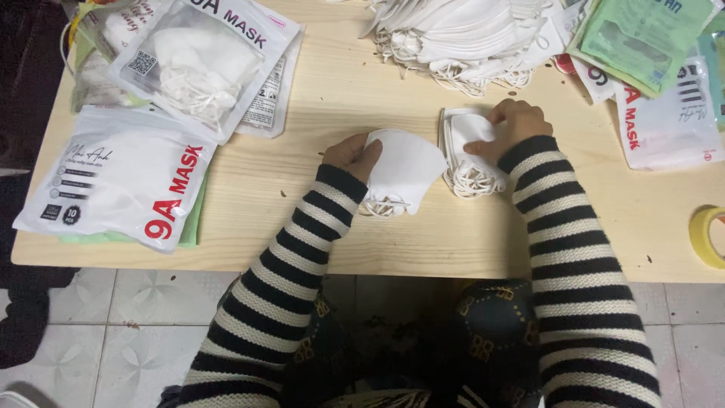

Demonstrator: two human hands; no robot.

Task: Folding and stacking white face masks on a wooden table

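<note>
The left hand (353,156) pinches one edge of a folded white face mask (404,172) lying flat on the pale wooden table (340,98), its ear loops trailing toward the table's near edge. Just right of that mask sits a small stack of white masks (467,155) — the right hand (515,125) rests on top, fingers curled over it, pressing rather than lifting. Beyond the stack lies a large heap of loose masks (461,34); packaged mask bags (121,177) lie well to the left.
</note>
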